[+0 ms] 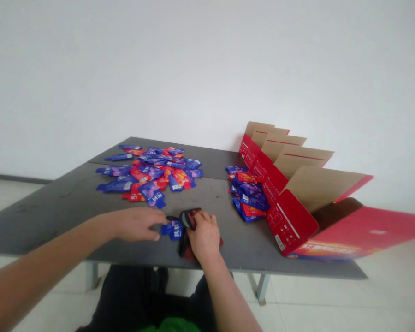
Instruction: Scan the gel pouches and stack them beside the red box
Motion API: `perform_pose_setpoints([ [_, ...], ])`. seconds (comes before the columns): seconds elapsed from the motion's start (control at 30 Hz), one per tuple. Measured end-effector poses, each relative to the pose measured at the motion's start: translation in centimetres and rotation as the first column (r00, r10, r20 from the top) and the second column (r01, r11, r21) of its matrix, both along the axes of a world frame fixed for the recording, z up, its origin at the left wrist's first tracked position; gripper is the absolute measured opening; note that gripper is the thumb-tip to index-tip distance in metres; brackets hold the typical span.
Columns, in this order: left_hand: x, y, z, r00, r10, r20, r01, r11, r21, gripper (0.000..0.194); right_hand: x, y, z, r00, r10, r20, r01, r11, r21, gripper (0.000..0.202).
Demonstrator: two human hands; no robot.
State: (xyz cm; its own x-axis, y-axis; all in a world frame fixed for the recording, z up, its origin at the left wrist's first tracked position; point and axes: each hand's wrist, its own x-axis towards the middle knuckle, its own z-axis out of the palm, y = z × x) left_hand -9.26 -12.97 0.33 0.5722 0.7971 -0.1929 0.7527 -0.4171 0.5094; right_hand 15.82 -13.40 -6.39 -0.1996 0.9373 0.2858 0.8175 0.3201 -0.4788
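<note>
One blue sachet (176, 230) with white lettering lies flat on the table before me. My left hand (138, 224) is beside its left end, thumb and fingers apart; whether the fingertips touch it I cannot tell. Over the sachet's right end is a black hand tool (186, 219) with a rounded head. My right hand (204, 234) is wrapped round this tool, its fingers partly hiding it. Beneath the tool and hand shows a flat dark red-brown piece (191, 252), mostly covered. The tool's exact kind does not show.
A loose pile of blue and red sachets (152, 173) spreads over the grey table (72, 198) at the back left. A smaller sachet pile (251, 196) sits right of centre. Several red cardboard boxes (290, 226) with raised flaps line the right side. Behind is a white wall.
</note>
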Motion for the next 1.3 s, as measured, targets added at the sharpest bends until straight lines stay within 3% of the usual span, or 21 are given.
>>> perform_pose_setpoints([
  [0.1,0.9,0.2,-1.5,1.000,0.002,-0.030,-0.001,0.999,0.034,0.034,0.0,-0.1,0.2,1.000,-0.001,-0.005,0.001,1.000,0.003,0.026],
  [0.17,1.6,-0.1,-3.0,0.998,0.063,-0.016,-0.061,0.992,0.110,0.026,-0.1,-0.1,0.2,1.000,-0.004,0.000,0.004,1.000,0.007,0.026],
  [0.27,2.4,-1.1,-5.5,0.980,0.182,0.084,-0.197,0.948,0.248,0.016,-0.2,-0.1,0.1,1.000,-0.014,0.018,0.014,1.000,0.007,0.024],
  [0.4,2.5,-2.1,-7.6,0.953,0.230,0.196,-0.282,0.911,0.302,0.016,0.1,0.0,-0.2,1.000,-0.009,0.024,0.008,1.000,0.013,0.021],
  [0.57,2.1,-1.8,-8.0,0.944,0.249,0.218,-0.305,0.911,0.278,0.017,-0.4,-0.3,0.6,0.998,0.028,0.053,-0.030,0.999,0.031,0.022],
  [0.7,2.0,-1.6,-8.3,0.943,0.251,0.218,-0.306,0.912,0.272,0.020,-2.3,-0.9,0.9,0.982,0.157,0.107,-0.165,0.984,0.069,0.021],
  [0.8,2.1,-1.8,-8.4,0.940,0.263,0.216,-0.319,0.902,0.290,0.026,-1.2,-0.5,0.6,0.966,0.230,0.118,-0.236,0.971,0.035,0.026],
  [0.93,2.5,-2.1,-8.2,0.941,0.251,0.226,-0.312,0.901,0.301,0.018,3.4,1.0,0.8,0.992,0.043,0.120,-0.043,0.999,-0.002,0.025],
  [1.0,2.5,-2.2,-8.2,0.942,0.240,0.234,-0.307,0.898,0.316,0.016,4.2,1.1,1.4,0.992,-0.054,0.110,0.053,0.999,0.012,0.024],
  [1.07,2.4,-2.1,-8.4,0.943,0.239,0.231,-0.308,0.890,0.336,0.016,2.8,0.3,1.8,0.996,-0.038,0.077,0.033,0.997,0.063,0.024],
  [1.2,2.2,-2.0,-8.8,0.944,0.246,0.220,-0.312,0.882,0.354,0.026,-1.5,-1.4,1.3,0.978,0.178,0.110,-0.187,0.979,0.079,0.023],
  [1.3,2.2,-2.0,-9.0,0.944,0.249,0.217,-0.314,0.880,0.357,0.024,-0.5,-0.6,0.6,0.981,0.147,0.130,-0.151,0.988,0.022,0.021],
])
